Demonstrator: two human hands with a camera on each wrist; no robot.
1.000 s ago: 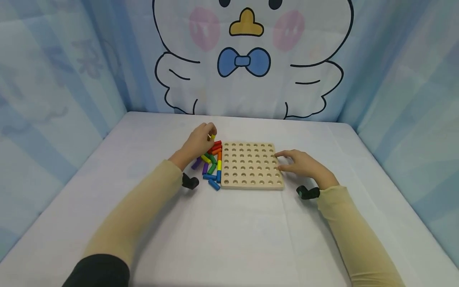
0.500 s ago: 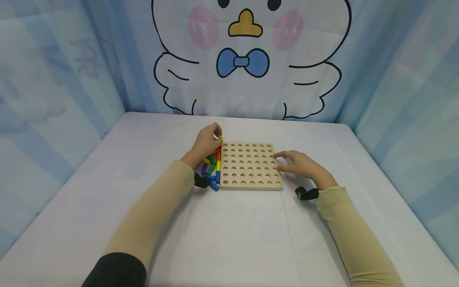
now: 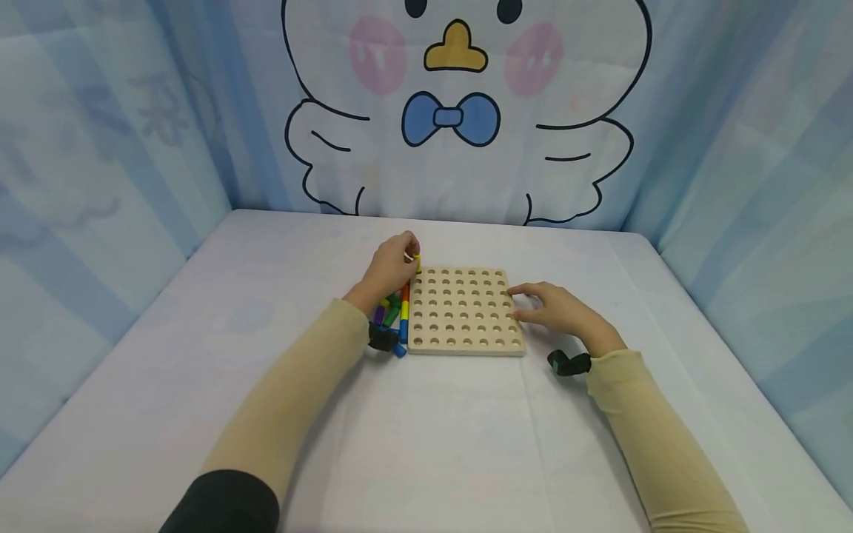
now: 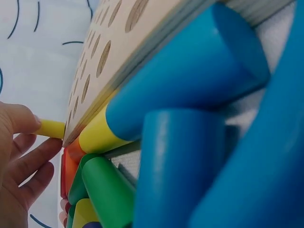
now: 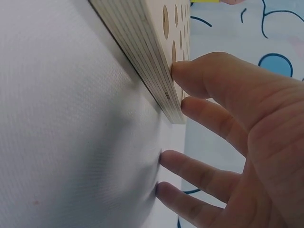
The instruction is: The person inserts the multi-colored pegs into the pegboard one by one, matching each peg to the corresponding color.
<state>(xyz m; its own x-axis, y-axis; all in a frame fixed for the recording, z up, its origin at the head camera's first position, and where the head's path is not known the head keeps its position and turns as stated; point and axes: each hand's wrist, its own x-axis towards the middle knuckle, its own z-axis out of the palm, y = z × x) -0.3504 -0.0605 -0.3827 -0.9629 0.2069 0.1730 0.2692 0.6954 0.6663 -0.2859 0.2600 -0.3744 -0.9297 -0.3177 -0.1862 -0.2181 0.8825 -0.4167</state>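
My left hand pinches a yellow peg between thumb and fingers. The peg stands upright at the back-left corner hole of a pale wooden pegboard, its lower end right at the board's surface. Rows of round holes cover the board. My right hand rests at the board's right side, fingers loosely spread. In the right wrist view, its thumb and index fingertip touch the board's edge, while the other fingertips are down on the white cloth.
Loose pegs lie along the board's left side, partly hidden under my left hand and wrist: a blue peg, a green peg, plus several yellow, orange, red and purple ones. White cloth covers the table, with a printed curtain behind.
My left hand has carried the yellow peg rightward from over the loose pegs to the board's back-left corner and lowered it slightly. My right hand stays at the board's right edge.
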